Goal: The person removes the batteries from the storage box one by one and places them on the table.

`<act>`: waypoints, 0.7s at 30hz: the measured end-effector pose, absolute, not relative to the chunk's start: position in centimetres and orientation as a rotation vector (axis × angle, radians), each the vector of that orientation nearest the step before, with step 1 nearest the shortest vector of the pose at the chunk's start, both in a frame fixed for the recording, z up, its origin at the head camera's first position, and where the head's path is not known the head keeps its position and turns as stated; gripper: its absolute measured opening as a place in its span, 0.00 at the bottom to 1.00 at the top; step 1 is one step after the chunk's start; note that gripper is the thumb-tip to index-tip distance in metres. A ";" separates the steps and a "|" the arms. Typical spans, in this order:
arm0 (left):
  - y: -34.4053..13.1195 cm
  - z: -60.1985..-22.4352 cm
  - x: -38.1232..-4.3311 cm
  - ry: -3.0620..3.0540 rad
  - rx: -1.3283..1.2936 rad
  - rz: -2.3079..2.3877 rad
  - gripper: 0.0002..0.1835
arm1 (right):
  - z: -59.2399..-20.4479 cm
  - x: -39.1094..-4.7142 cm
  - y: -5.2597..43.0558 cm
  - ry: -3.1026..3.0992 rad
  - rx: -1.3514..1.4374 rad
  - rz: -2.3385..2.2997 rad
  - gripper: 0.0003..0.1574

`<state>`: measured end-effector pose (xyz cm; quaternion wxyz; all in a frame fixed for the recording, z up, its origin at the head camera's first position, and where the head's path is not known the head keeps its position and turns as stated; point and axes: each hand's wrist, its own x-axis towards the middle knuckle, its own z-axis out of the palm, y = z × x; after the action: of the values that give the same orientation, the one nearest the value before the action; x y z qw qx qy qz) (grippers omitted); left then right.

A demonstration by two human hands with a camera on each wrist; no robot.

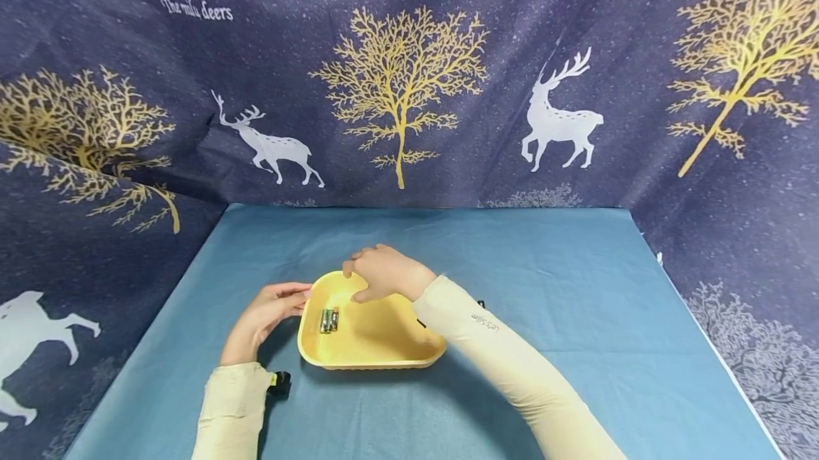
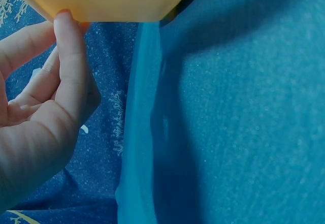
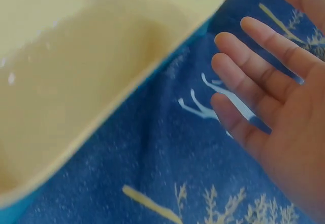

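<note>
A yellow plastic tray [image 1: 377, 332] with rounded corners stands in the middle of the blue cloth in the head view. Small batteries [image 1: 329, 321] lie side by side on its floor, toward the left end. My left hand [image 1: 271, 311] pinches the tray's left side; in the left wrist view, thumb and fingertips meet at the edge of the tray [image 2: 117, 3]. Over the far rim hovers my right hand [image 1: 387, 274], holding nothing. The right wrist view has the right hand [image 3: 269, 82] with fingers spread and loosely bent, apart from the tray wall [image 3: 101, 82].
A blue cloth [image 1: 544, 275] covers the table. Behind it and at both sides hangs a dark blue curtain [image 1: 448, 161] with deer and trees. The right sleeve [image 1: 499, 353] crosses over the tray's right end and hides part of it. A black device [image 1: 279, 383] sits at the left wrist.
</note>
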<state>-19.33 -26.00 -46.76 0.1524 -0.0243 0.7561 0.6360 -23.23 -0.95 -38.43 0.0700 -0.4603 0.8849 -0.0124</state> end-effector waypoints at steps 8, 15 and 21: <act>-25.9 -46.8 -19.4 2.157 -0.063 1.835 0.23 | -41.0 -23.2 -3.3 2.590 -1.350 0.032 0.26; -26.1 -46.8 -19.3 2.158 -0.075 1.826 0.22 | -42.6 -22.7 -4.9 2.541 -1.358 0.006 0.25; -26.3 -46.9 -19.4 2.159 -0.067 1.822 0.22 | -43.3 -22.2 -5.9 2.555 -1.355 0.078 0.24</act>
<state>-19.38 -26.27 -46.91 0.1572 -0.0233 0.7545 0.6368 -22.17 -5.94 -43.34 0.1241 -0.4646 0.8764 0.0266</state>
